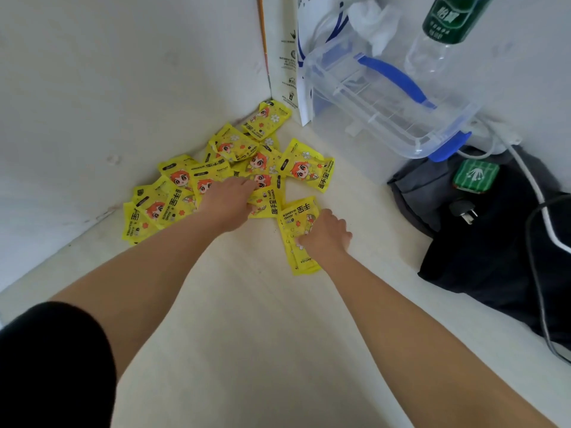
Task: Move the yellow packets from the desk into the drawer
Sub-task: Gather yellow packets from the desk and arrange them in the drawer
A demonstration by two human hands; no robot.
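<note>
Several yellow hand-warmer packets (pixel 234 156) with an orange-haired cartoon figure lie heaped in the desk's far corner against the white wall. My left hand (pixel 230 199) rests palm down on the middle of the heap, fingers curled over a packet. My right hand (pixel 324 236) presses on a small stack of yellow packets (pixel 298 230) lying apart from the heap, nearer to me, with fingers closed on its edge. No drawer is in view.
A clear plastic box with blue handle (pixel 389 100) stands at the back right, a water bottle (pixel 445 32) behind it. A white paper bag (pixel 290 57) leans in the corner. A dark bag (pixel 482 236) with plug and cables lies on the right. Pale desk surface (pixel 253 335) stretches toward me.
</note>
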